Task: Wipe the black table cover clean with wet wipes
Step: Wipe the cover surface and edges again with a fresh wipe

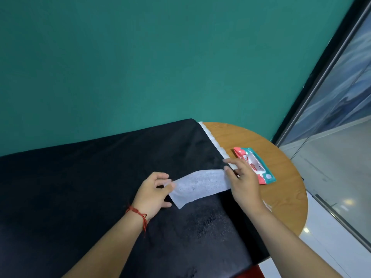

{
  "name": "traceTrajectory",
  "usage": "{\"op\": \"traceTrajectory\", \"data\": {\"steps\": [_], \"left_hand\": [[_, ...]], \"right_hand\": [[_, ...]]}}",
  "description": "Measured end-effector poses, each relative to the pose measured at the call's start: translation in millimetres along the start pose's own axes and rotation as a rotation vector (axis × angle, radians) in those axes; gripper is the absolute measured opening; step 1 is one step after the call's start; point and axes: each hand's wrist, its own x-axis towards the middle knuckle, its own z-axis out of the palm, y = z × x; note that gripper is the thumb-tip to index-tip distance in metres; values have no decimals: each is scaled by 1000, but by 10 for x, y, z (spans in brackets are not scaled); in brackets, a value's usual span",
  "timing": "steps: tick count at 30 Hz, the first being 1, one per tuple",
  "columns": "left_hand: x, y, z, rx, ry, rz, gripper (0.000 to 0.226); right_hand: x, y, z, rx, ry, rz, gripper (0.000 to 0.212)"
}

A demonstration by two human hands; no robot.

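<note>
Over black table cover: one wet wipe, left hand pinching left end, right hand pinching right end; one wipes pack right.

Teal wall ahead of me. Round wooden tabletop at my right; glass panel in dark frame beyond it.

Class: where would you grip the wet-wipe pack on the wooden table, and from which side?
Take the wet-wipe pack by its near right corner, coming from above on the right: it lies flat, and the right hand hides its left edge.
</note>
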Motion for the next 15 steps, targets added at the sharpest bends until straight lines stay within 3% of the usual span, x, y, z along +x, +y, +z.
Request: {"op": "traceTrajectory", "data": {"steps": [3,6,10,15], "left_hand": [[30,-209,-211,138,101,40,38],[-4,-340,-505,328,189,146,37],[-47,-400,-837,621,250,275,32],[161,-484,-1049,987,310,325,37]], "right_hand": [[-117,217,31,-283,-127,43,30],[-307,134,29,-491,-83,-131,39],[-609,-312,309,-490,-261,-371,43],[-659,-404,838,-575,-486,-274,38]]}}
